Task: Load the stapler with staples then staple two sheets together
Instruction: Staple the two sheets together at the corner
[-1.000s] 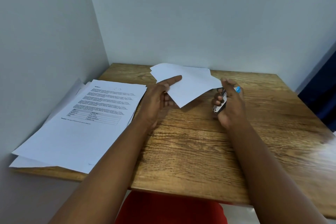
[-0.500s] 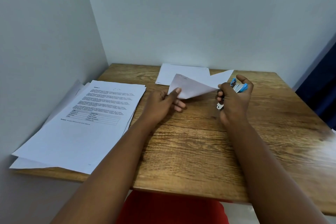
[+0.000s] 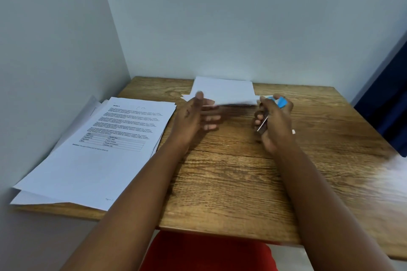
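Note:
White sheets [image 3: 224, 91] lie nearly flat at the back middle of the wooden table [image 3: 222, 185]. My left hand [image 3: 193, 116] is at their left edge, thumb on top and index finger at the edge, pinching them; the other fingers are spread and blurred. My right hand [image 3: 275, 125] is just right of the sheets, fingers curled round a small blue and silver stapler [image 3: 280, 101]. Only the stapler's blue end and a strip of metal show past the fingers. I cannot tell if the stapler touches the sheets.
A thick stack of printed pages [image 3: 105, 145] covers the table's left side and overhangs the front edge. Walls close in at the left and back. A dark blue curtain [image 3: 389, 103] hangs at the right. Something red [image 3: 207, 253] sits below the front edge.
The sheets have gone from raised and tilted between my hands to nearly flat at the back of the table. Both hands moved away from me with them. The stapler stays in my right hand.

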The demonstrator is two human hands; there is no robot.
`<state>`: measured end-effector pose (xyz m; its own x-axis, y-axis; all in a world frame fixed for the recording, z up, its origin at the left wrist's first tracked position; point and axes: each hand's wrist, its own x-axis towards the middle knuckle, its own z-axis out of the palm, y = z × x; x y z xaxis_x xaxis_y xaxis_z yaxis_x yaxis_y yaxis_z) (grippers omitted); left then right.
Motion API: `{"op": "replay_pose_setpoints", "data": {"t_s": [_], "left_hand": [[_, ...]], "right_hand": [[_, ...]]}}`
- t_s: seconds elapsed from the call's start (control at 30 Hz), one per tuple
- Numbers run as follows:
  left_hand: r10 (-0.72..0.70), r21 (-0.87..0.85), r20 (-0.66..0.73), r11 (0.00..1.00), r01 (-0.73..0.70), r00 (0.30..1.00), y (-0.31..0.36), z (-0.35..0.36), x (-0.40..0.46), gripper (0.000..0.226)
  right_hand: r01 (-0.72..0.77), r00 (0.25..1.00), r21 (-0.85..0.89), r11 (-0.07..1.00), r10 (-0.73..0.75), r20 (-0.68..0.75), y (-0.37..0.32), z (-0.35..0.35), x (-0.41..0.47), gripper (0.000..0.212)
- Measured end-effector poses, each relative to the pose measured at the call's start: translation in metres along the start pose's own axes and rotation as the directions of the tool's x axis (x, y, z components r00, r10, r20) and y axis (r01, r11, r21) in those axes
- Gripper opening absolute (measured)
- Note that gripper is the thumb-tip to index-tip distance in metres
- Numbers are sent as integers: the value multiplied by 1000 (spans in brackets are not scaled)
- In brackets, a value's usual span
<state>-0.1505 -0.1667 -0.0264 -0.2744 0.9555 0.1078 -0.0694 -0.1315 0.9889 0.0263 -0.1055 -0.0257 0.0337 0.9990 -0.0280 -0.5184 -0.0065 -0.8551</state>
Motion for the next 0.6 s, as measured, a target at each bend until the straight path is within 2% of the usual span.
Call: {"op": "replay_pose_setpoints", "data": {"t_s": [0.07, 0.13, 0.27, 0.47, 0.6], "left_hand": [[-26, -50, -32, 998, 25, 999, 2, -2, 1, 45], [-1, -33, -50, 999, 0, 999, -1, -4, 3, 28], [50, 62, -54, 997, -47, 997, -6, -8, 5, 50], [129, 6, -43, 992, -129, 991, 1, -7, 0, 56], [199, 8, -43, 980, -199, 979, 6, -2, -8, 52]], "right_hand": [[-94, 989, -38, 995, 98, 110, 2, 2, -2, 27], [-166, 951, -106, 980, 188, 247, 6, 5, -7, 23], [-274, 839, -169, 947, 322, 440, 11, 8, -15, 29], [-155, 806, -372, 915, 335, 488, 11, 8, -19, 33], [-98, 816, -386, 917, 297, 497, 9, 5, -19, 47]]}}
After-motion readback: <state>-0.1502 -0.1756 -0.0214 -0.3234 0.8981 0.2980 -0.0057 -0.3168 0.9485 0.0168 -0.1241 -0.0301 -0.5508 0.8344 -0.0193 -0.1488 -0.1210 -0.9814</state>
